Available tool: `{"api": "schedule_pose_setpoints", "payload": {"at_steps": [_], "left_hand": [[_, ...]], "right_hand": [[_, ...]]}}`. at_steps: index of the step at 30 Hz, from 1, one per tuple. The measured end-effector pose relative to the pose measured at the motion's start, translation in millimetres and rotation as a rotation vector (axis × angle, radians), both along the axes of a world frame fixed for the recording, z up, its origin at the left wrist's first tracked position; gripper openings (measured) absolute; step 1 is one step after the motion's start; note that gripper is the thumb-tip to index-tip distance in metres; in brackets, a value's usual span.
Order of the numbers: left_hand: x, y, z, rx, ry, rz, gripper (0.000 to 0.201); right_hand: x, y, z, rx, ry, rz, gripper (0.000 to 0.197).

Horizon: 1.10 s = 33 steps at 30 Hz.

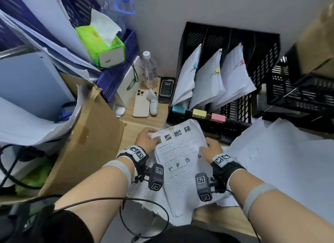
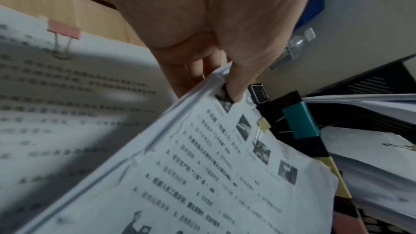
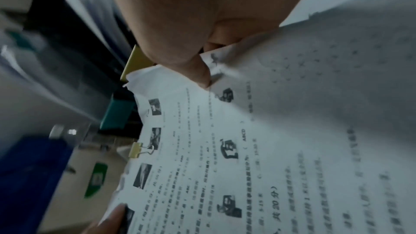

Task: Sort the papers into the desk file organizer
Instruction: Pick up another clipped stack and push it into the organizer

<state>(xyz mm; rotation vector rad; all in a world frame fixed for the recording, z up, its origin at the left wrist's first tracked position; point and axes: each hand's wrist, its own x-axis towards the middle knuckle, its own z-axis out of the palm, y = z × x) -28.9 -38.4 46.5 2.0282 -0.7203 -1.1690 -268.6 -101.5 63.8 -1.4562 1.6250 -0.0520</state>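
Both hands hold up a printed paper bundle [image 1: 180, 156] fastened at its top edge by a small yellow binder clip [image 1: 171, 128]. My left hand [image 1: 147, 139] pinches its top left corner, thumb on the printed side [image 2: 234, 93]. My right hand [image 1: 210, 149] pinches the right edge, thumb on top [image 3: 200, 76]. The clip [image 3: 135, 149] also shows in the right wrist view. Just beyond stands the black desk file organizer [image 1: 235, 116], with blue [image 1: 179, 109], yellow [image 1: 199, 113] and pink [image 1: 218, 117] clips on its front rim. Three slots hold clipped bundles.
More loose papers [image 1: 280, 157] lie on the desk at right, and a pink-clipped bundle [image 2: 65, 29] lies beneath. A cardboard box [image 1: 86, 143] stands left. Two phones [image 1: 141, 103], a water bottle [image 1: 148, 70] and a tissue box [image 1: 101, 45] sit behind. Black crates [image 1: 303, 90] stand at right.
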Motion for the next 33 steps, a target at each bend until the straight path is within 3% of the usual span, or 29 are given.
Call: {"api": "schedule_pose_setpoints", "payload": {"at_steps": [4, 12, 17, 21, 24, 26, 28, 30, 33], "left_hand": [[-13.8, -14.3, 6.6, 0.046, 0.080, -0.096, 0.037], [-38.5, -17.7, 17.5, 0.092, 0.096, -0.365, 0.032], [-41.6, -12.0, 22.5, 0.126, 0.174, -0.439, 0.052], [-49.1, -6.6, 32.7, 0.141, 0.331, -0.474, 0.031], [-51.2, -4.5, 39.8, 0.087, 0.292, -0.505, 0.037], [-52.6, -8.7, 51.9, 0.004, 0.241, -0.489, 0.034], [-58.5, -16.5, 69.2, -0.099, 0.236, -0.423, 0.017], [-64.7, -26.8, 85.5, -0.239, 0.167, -0.374, 0.014], [-73.6, -42.3, 104.3, -0.465, -0.018, -0.397, 0.018]], "right_hand": [[-19.6, 10.8, 9.0, -0.021, -0.092, -0.169, 0.033], [-46.3, 25.8, 16.2, -0.080, -0.147, -0.408, 0.025], [-50.5, 30.3, 29.3, -0.119, -0.186, -0.467, 0.024], [-48.5, 31.5, 45.5, -0.181, -0.240, -0.526, 0.025], [-43.5, 26.0, 64.9, -0.272, -0.260, -0.556, 0.022], [-39.1, 18.0, 78.2, -0.357, -0.266, -0.589, 0.032], [-35.0, 7.1, 91.0, -0.470, -0.133, -0.570, 0.046], [-28.7, 1.2, 112.0, -0.538, -0.042, -0.491, 0.056], [-10.4, -2.2, 148.5, -0.376, -0.306, -0.269, 0.094]]}}
